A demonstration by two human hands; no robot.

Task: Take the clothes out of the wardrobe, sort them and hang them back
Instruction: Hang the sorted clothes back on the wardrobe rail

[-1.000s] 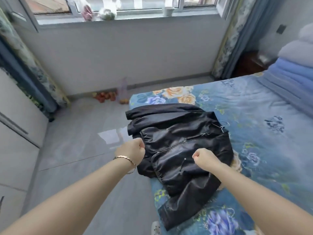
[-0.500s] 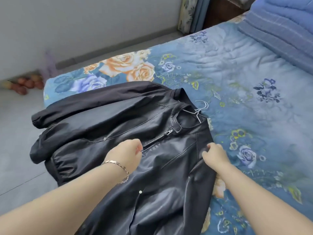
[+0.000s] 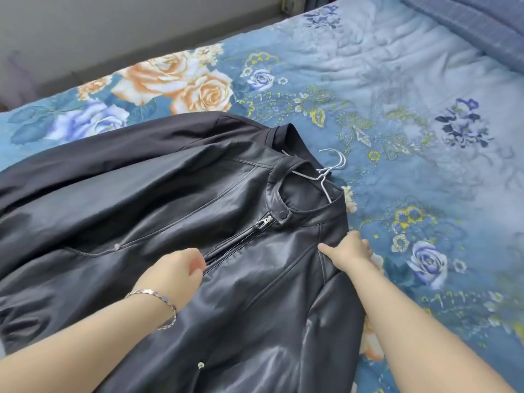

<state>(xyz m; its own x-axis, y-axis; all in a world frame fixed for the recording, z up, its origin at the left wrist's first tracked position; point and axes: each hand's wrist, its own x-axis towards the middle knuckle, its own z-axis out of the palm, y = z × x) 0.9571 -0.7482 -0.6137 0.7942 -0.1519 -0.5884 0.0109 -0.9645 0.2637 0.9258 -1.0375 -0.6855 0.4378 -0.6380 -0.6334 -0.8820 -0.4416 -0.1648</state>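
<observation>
A black leather jacket (image 3: 158, 211) lies front up on the bed, its zip closed and its collar pointing to the far right. A white wire hanger (image 3: 330, 168) sticks out of the collar. My left hand (image 3: 173, 272), with a bracelet on its wrist, grips the jacket front at the zip, fingers curled. My right hand (image 3: 350, 251) holds the jacket's right shoulder edge, thumb on top and fingers tucked under the seam.
The bed (image 3: 397, 95) is covered with a blue floral quilt. Folded blue blankets (image 3: 476, 21) lie at its far right corner. A grey wall and skirting (image 3: 113, 32) run behind the bed's far left edge.
The view has closed in on the jacket. Both hands moved up from the jacket's lower part to the chest zip and right shoulder, and stay there over the last half second.
</observation>
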